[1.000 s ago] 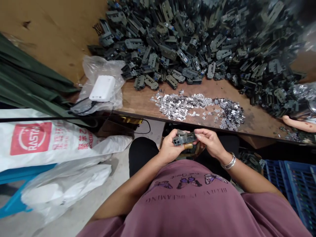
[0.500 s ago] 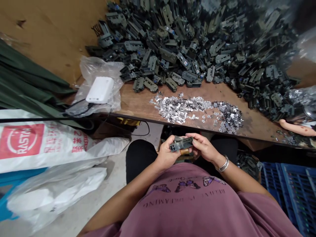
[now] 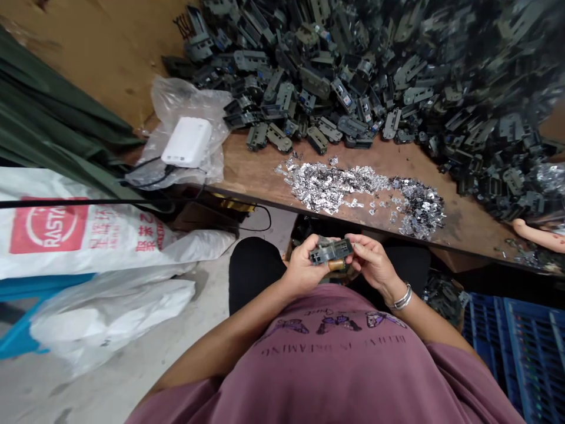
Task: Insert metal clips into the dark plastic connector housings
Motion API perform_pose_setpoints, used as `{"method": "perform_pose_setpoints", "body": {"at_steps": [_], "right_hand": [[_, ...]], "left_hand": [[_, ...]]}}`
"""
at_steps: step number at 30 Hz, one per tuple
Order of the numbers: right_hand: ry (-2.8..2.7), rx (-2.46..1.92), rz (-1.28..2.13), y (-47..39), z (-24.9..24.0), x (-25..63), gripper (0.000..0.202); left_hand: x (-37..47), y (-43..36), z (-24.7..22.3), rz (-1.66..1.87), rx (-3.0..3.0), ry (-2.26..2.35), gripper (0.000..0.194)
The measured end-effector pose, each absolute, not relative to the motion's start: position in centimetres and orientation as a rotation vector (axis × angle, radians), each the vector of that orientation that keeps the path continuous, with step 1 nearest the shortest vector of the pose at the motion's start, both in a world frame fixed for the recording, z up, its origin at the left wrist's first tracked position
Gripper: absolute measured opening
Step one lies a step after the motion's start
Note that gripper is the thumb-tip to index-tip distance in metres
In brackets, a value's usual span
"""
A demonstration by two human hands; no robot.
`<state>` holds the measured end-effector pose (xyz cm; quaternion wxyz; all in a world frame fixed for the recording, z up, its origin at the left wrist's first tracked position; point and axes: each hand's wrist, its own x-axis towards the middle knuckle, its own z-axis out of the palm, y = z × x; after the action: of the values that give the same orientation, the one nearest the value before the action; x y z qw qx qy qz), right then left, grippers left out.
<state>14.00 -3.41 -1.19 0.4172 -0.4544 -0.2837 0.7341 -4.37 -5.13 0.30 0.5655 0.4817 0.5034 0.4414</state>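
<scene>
A dark grey-green plastic part (image 3: 331, 252) is held over my lap, just in front of the table edge. My left hand (image 3: 304, 265) is wrapped round its left end. At its right end, my right hand (image 3: 371, 259) has thumb and fingers pinched together; whether they grip the part or something small is hidden. Below the part a yellow-brown cylindrical piece (image 3: 336, 265) shows between the hands. Small shiny metal pieces (image 3: 318, 185) lie scattered on the brown table (image 3: 251, 171), with a large heap of similar dark parts (image 3: 313, 82) behind them.
On the table's left, a white box (image 3: 188, 142) with a black cable rests on clear plastic. White sacks (image 3: 115, 229) stand at the left. Blue plastic crates (image 3: 534, 335) are at the lower right. Another person's finger or hand (image 3: 536, 234) shows at the right edge.
The view has shifted, so the table and heap appear slightly higher and further right. My hands still hold the part, which has tilted a little between them.
</scene>
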Motion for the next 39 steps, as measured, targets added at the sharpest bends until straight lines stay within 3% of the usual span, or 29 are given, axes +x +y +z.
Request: {"method": "perform_pose_setpoints", "body": {"at_steps": [12,15,17,19,22,26,34,39], "right_hand": [[-0.571,-0.983,2.094,-3.6,-2.0,13.7,0.04],[-0.709,-1.046,2.018,-3.6,-2.1,14.5,0.048],[-0.882,-1.094,1.925,-3.4,-2.0,15.1,0.05],[-1.104,-1.114,1.831,-3.3,-1.8,15.6,0.049],[-1.585,-1.107,1.594,-3.2,-1.1,15.8,0.042],[-2.154,-1.098,1.009,-2.2,-0.1,15.7,0.029],[-2.234,-1.735,0.248,5.1,0.3,16.0,0.024],[-2.393,-2.006,0.084,6.8,0.0,14.7,0.025]], "left_hand": [[-4.8,-5.1,-2.0,0.98,1.283,1.072,0.033],[-5.5,-5.3,-2.0,0.881,1.203,1.006,0.046],[-6.0,-5.3,-1.8,0.765,1.057,0.862,0.068],[-6.3,-5.3,-1.6,0.688,0.898,0.746,0.077],[-6.0,-5.1,-1.5,0.607,0.814,0.784,0.061],[-5.1,-4.9,-1.2,0.584,0.733,0.861,0.048],[-4.3,-4.9,-0.2,0.786,0.522,0.932,0.048],[-4.2,-4.5,-0.1,0.934,0.466,0.979,0.049]]}}
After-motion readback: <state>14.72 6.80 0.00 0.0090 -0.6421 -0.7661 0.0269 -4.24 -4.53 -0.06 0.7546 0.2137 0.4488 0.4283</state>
